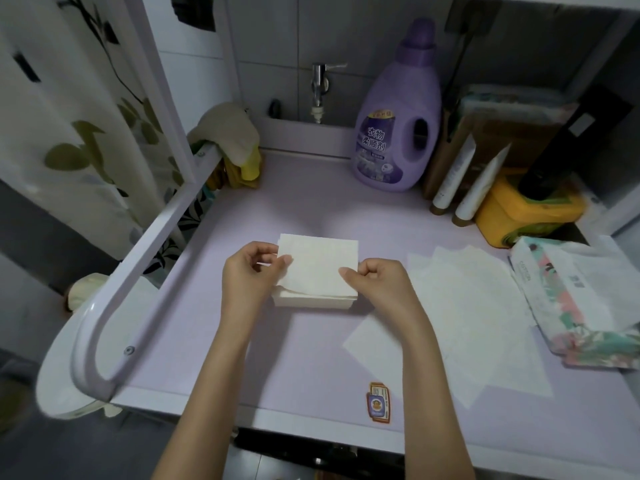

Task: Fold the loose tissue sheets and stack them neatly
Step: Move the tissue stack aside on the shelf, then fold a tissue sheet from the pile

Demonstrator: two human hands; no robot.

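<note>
A folded white tissue (317,265) is held flat just above a stack of folded tissues (313,301) in the middle of the lilac counter (277,358). My left hand (251,275) pinches its left edge and my right hand (375,280) pinches its right edge. Several loose unfolded tissue sheets (478,306) lie spread out to the right of the stack.
A floral tissue pack (581,303) lies at the right edge. At the back stand a purple softener bottle (398,126), two white tubes (467,181), a yellow box (526,209) and a tap (318,88). A white rail (138,271) borders the left side. A sticker (379,401) sits near the front edge.
</note>
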